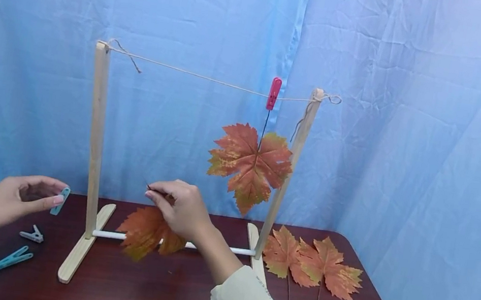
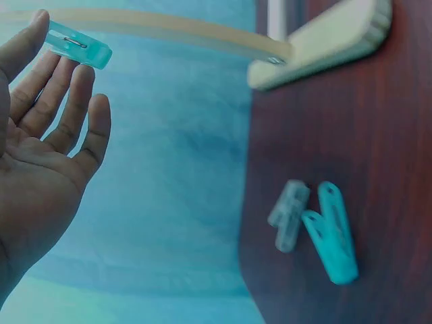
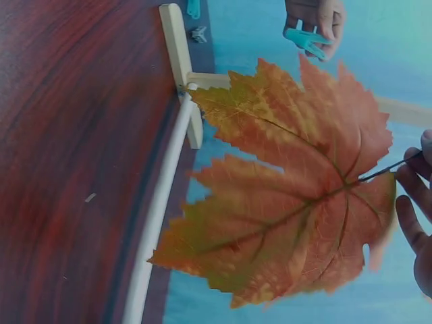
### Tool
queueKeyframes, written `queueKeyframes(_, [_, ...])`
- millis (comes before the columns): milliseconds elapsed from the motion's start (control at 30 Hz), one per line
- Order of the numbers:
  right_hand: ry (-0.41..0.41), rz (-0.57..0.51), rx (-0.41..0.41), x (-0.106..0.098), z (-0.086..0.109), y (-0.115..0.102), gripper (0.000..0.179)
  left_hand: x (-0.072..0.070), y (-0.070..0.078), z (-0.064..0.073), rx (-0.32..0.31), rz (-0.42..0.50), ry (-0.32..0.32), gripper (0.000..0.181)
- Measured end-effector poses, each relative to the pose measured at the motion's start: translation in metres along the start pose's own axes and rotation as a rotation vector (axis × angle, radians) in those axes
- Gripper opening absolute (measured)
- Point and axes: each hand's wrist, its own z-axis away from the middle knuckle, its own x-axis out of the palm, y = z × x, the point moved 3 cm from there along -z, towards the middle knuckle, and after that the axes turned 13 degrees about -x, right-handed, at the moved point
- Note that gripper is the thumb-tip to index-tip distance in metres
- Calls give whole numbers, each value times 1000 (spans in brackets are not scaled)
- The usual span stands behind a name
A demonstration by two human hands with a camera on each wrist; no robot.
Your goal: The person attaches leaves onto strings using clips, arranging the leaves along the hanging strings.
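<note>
My left hand [image 1: 23, 199] pinches a teal clothespin [image 1: 60, 201] between thumb and fingers, left of the wooden frame. In the left wrist view that clothespin [image 2: 79, 45] sits at the fingertips, the other fingers spread loosely. With thumb and fingertips, my right hand [image 1: 181, 211] holds an orange-red artificial leaf [image 1: 143, 231] by its thin stem. The leaf [image 3: 297, 196] hangs below the hand, its blade filling the middle of the right wrist view. Above and to the right, a pink clothespin [image 1: 273, 93] grips the string [image 1: 196, 73] and the stem of another leaf [image 1: 250, 164].
The string runs between two wooden posts [image 1: 95, 140], joined low down by a white rod [image 1: 222, 249]. A grey clothespin [image 1: 32, 233] and a teal one [image 1: 14, 258] lie at the table's left. Two more leaves [image 1: 330, 267] overlap on the right. Blue curtains [image 1: 196, 5] hang behind.
</note>
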Motion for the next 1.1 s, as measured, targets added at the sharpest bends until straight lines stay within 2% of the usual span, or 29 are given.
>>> queueKeyframes(233, [6,-40,-17,-14,-8,-7,13,-5,33,-2,16,24,10,33])
queueKeyframes(500, [50,8,-43,-31,-19,-14,14,-9,67,-6,66,40,-9,30])
queueKeyframes(767, [80,72,-50,-53,-29,-19,13,-12,90,-16,57,3,-20,31])
queueKeyframes(967, [106,83,-69,-69,-33,-18,14,-7,108,-21,98,59,-39,31])
queueKeyframes(1100, [121,97,-56,-78,-37,-16,15,-5,120,-25,130,61,-47,29])
